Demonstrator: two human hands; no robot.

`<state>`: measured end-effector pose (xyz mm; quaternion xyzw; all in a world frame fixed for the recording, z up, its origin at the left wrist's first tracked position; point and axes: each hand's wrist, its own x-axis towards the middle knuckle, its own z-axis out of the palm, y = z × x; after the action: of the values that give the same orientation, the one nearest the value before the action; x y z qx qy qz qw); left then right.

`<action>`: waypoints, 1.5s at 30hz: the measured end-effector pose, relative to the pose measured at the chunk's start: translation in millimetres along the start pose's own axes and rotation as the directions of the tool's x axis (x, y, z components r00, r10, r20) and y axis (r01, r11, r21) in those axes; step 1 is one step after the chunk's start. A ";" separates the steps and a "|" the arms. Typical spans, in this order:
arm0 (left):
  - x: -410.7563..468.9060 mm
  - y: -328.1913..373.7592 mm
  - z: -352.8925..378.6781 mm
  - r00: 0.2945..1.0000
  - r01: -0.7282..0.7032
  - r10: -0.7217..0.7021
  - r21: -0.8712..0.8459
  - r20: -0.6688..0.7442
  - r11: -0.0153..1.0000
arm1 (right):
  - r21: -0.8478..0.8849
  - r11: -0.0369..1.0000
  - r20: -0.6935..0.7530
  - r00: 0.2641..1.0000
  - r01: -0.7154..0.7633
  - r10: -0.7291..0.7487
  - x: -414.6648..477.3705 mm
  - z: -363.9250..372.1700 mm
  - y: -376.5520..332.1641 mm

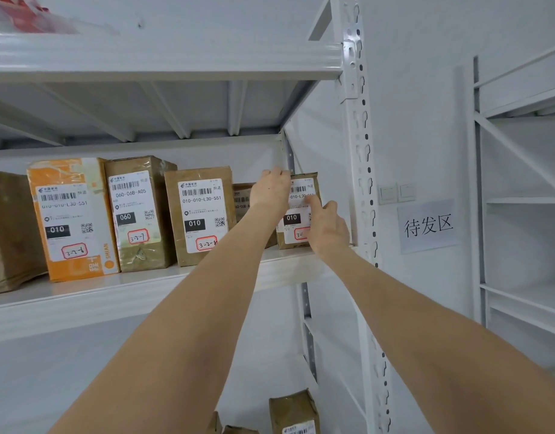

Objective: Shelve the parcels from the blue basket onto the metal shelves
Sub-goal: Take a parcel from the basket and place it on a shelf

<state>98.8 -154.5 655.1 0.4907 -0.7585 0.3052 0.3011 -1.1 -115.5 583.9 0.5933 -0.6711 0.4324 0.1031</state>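
A small brown parcel (pixel 296 214) with a white "010" label stands upright at the right end of the white metal shelf (pixel 138 289). My left hand (pixel 271 191) grips its top left corner from above. My right hand (pixel 327 225) presses against its front and right side, thumb on the label. Left of it stand a low brown parcel (pixel 241 195), a brown "010" parcel (pixel 201 216), a brown "060" parcel (pixel 138 213) and an orange-and-white parcel (pixel 71 219). The blue basket is out of view.
The shelf's perforated white upright (pixel 362 170) rises just right of the parcel. A second white rack (pixel 520 189) stands at far right, with a paper sign (pixel 428 225) on the wall between. More brown parcels (pixel 295 411) sit on a lower level. Another shelf board (pixel 163 59) lies above.
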 end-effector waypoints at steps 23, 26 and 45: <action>-0.6 -2.7 -8.8 1.000 0.013 -0.013 -0.004 0.023 1.000 | -0.089 0.996 -0.024 1.000 0.011 -0.013 -0.1 8.8 0.4; -3.2 -3.1 -12.0 0.999 0.014 -0.014 -0.008 0.039 1.000 | -0.109 0.994 -0.022 1.000 0.014 -0.016 -1.6 7.0 -0.5; -104.4 4.8 -58.2 0.987 0.088 -0.087 0.001 0.134 0.996 | -0.136 0.989 -0.026 0.997 0.063 -0.067 -77.7 -9.8 -28.4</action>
<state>138.6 -50.2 612.1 0.5422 -0.7556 0.2559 0.2639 41.7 -51.4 552.2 0.5999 -0.6775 0.3914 0.1673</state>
